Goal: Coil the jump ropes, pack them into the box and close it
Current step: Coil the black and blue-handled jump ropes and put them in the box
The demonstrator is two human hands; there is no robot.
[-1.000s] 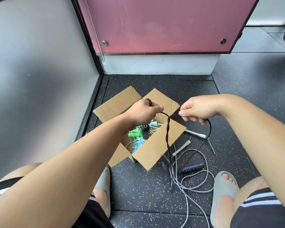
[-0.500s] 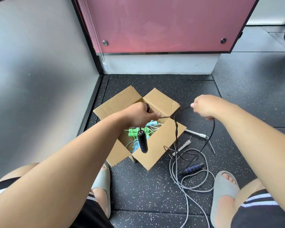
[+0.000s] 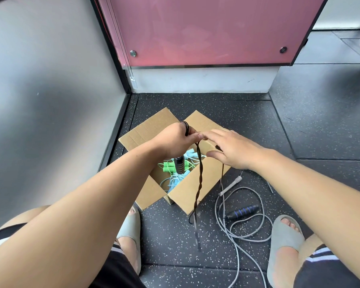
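Black jump rope (image 3: pixel 200 179) dangled straight down over the box (image 3: pixel 212 173)
Your left hand (image 3: pixel 175 140) gripped its coils, your right hand (image 3: pixel 235 151) sat flat-fingered just beside the strand

Dark speckled rubber-tile floor (image 3: pixel 320 125). On it: open cardboard box (image 3: pixel 187 192) nr the wall corner; to its R, loose grey jump rope (image 3: pixel 249 239) loops w/ white handle (image 3: pixel 232 185), plus black handle (image 3: pixel 242 212) w/ blue rings. Black jump rope (image 3: pixel 200 177) end trails onto it. Two grey slides (image 3: pixel 285 235), feet in them.
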